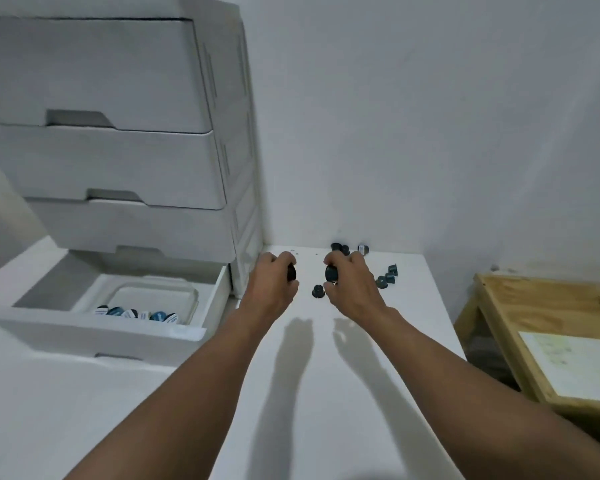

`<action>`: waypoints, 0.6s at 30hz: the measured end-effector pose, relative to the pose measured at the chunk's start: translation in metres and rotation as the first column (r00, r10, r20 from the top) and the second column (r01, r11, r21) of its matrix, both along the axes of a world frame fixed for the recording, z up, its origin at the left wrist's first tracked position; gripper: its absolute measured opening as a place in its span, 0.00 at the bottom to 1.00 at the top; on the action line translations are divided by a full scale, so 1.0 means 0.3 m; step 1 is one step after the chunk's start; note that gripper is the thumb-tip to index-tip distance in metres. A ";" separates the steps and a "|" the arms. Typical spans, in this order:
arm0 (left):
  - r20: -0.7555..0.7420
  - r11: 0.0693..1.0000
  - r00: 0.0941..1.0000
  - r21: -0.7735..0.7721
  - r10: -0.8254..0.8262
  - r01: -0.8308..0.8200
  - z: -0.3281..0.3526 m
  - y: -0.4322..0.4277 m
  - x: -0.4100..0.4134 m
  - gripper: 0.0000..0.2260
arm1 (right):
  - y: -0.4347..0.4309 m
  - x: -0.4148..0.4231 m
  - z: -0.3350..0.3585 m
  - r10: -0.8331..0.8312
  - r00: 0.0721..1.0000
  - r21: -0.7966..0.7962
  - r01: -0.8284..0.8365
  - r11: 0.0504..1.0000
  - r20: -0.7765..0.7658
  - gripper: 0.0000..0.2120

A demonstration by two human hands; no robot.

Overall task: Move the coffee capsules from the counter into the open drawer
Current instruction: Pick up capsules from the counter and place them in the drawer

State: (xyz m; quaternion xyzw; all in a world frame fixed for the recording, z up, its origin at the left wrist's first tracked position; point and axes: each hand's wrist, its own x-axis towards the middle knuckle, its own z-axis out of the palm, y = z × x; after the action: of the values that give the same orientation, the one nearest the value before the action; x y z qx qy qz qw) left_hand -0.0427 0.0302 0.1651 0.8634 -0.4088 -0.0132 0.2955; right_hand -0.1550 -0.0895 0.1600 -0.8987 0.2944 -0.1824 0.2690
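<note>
Smooth counter [319, 427]; left grip [274, 282], right grip [352, 289] clutch tapered capsules [331, 273].

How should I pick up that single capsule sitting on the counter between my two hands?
Pinch the capsule by its round side walls, coming straight down from above; it sits upright on the counter with its sides exposed.

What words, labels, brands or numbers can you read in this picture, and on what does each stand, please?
Nothing can be read.
On the coffee capsules in the open drawer: blue-and-white lid print, too blurred.
On the capsule by the wall: pale lid, too small.
On the sheet of paper on the wooden table: faint marks, too blurred.
</note>
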 end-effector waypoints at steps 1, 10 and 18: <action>0.017 1.000 1.000 -0.015 0.025 -0.024 0.021 0.030 -0.011 0.14 | 0.024 -0.007 0.024 0.014 1.000 -0.010 -0.014 1.000 0.010 0.15; 0.072 0.966 0.971 -0.140 0.229 -0.218 0.170 0.275 -0.008 0.12 | 0.219 0.036 0.155 0.106 0.987 -0.074 -0.097 0.993 0.120 0.11; 0.064 0.958 0.973 -0.200 0.224 -0.207 0.196 0.492 0.139 0.12 | 0.425 0.186 0.193 0.102 0.970 -0.038 -0.096 0.995 0.219 0.09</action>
State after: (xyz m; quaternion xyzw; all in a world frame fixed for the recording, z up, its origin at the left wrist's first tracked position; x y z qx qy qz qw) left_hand -0.0010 0.1778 0.2238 0.8699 -0.3241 0.0959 0.3592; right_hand -0.0991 0.0380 0.2178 -0.8900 0.2149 -0.2715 0.2968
